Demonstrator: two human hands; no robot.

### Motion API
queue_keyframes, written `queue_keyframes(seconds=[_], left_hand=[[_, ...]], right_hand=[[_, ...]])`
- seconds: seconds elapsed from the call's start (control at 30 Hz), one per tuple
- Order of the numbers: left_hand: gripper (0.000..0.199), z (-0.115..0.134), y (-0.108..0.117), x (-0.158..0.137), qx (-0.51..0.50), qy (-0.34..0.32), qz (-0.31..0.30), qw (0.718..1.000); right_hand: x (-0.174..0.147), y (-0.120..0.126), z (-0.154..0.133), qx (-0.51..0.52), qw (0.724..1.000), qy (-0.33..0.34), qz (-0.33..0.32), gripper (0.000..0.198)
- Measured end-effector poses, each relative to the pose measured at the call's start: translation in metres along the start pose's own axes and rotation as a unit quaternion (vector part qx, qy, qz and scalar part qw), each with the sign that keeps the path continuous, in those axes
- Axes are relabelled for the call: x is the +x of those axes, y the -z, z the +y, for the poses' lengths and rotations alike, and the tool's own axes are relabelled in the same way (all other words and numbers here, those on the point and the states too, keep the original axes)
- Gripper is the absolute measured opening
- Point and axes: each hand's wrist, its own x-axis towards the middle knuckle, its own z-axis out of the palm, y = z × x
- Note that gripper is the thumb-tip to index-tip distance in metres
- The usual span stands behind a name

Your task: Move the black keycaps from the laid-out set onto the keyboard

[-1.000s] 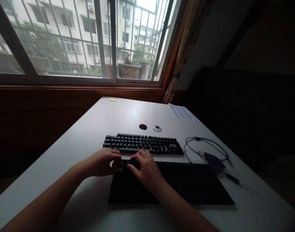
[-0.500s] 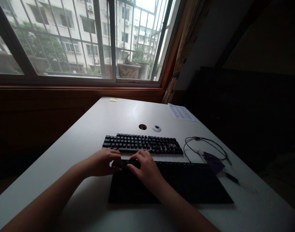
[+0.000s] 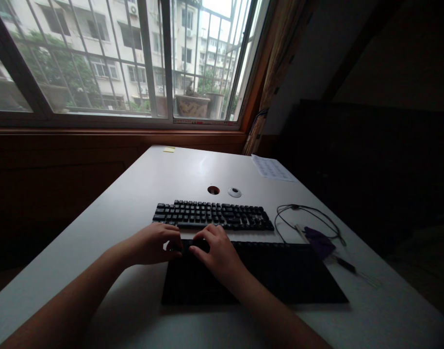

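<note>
A wide black keyboard lies on the white desk, with a row of dark keys along its far edge; its surface is too dark to make out. My left hand is at its far left corner, fingers bent down and thumb curled towards them. Beside it my right hand reaches over the same far edge, thumb and forefinger bent towards each other around a dark spot. Whatever lies between the fingertips of either hand is hidden or too dark. Just beyond are black keycaps in keyboard-like rows, white showing between some.
A black cable loops on the right, near a purple cloth-like piece and a thin tool with a dark handle. Behind the keycaps are a round desk hole and a ring-shaped cover. Printed paper and yellow notes lie farther back.
The whole view has shifted slightly left. Both hands keep nearly the same pose at the keyboard's far edge, and nothing else has visibly moved.
</note>
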Motion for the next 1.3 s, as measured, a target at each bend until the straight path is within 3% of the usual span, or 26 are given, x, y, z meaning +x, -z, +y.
queue_keyframes(seconds=[0.47, 0.7, 1.3], left_hand=[[0.007, -0.0049, -0.0022, -0.002, -0.01, -0.008, 0.004, 1.0], [0.007, -0.0049, -0.0019, -0.0023, -0.001, -0.001, -0.004, 1.0], [0.006, -0.0041, -0.0012, -0.0024, 0.001, 0.005, -0.011, 1.0]], right_hand=[[-0.0039, -0.0004, -0.0059, -0.036, 0.999, 0.017, 0.008, 0.012], [-0.0064, 0.0008, -0.0072, -0.042, 0.999, 0.021, -0.006, 0.028], [-0.0064, -0.001, -0.0049, -0.04, 0.999, 0.019, -0.001, 0.03]])
